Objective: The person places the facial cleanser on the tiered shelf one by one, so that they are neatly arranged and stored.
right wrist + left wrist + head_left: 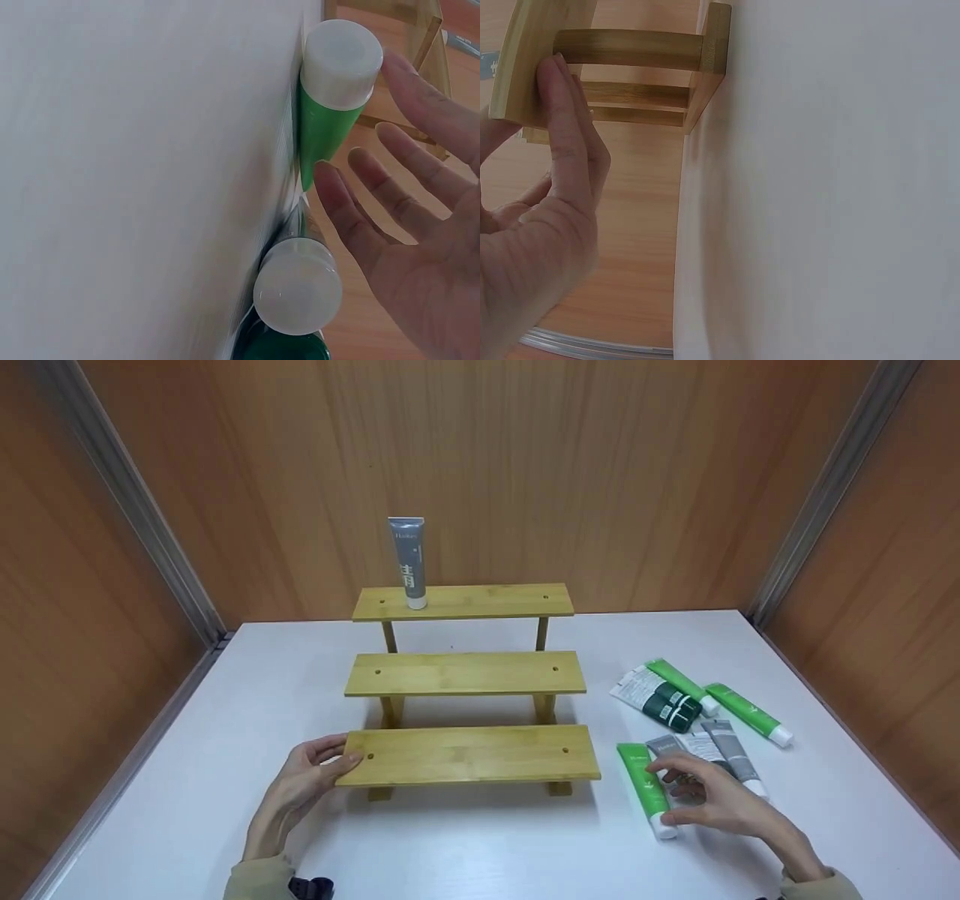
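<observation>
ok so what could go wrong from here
The upright grey tube stands cap-down on the top shelf; if the left hand, pinching the bottom shelf, jolts it, the tube could topple. The right hand, close to the nearest green tube, might nudge the lying grey tube beside it.

Sleeves (259, 879) cropped, gray tube (663, 745) partly hidden

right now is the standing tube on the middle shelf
No, the grey tube stands on the top shelf, toward its left end.
</observation>
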`<control>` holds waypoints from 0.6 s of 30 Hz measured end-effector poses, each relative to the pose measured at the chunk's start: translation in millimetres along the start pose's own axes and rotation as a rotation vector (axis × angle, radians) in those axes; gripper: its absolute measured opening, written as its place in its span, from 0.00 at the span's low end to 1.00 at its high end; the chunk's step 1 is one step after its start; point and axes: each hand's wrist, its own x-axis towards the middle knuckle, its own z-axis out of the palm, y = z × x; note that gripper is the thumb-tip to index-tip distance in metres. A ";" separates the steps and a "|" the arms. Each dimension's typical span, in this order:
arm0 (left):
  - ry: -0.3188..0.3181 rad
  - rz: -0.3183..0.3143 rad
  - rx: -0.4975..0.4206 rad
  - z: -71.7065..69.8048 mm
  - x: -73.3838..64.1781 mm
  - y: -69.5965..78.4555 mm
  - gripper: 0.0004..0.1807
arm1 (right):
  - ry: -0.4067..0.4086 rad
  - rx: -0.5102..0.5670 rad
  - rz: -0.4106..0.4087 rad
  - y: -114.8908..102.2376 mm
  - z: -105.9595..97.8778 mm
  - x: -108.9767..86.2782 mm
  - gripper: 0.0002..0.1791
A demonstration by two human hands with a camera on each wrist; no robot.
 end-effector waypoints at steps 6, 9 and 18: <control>-0.011 0.007 -0.002 -0.7 -0.2 -0.2 0.38 | -0.043 -0.001 -0.013 1.6 -2.0 1.4 0.36; -0.009 0.011 0.008 -0.8 -0.4 -0.5 0.38 | -0.059 0.004 -0.013 1.5 -3.0 2.3 0.35; 0.004 0.015 0.006 0.6 -0.9 -0.8 0.37 | -0.060 0.020 0.019 1.0 -1.0 7.5 0.33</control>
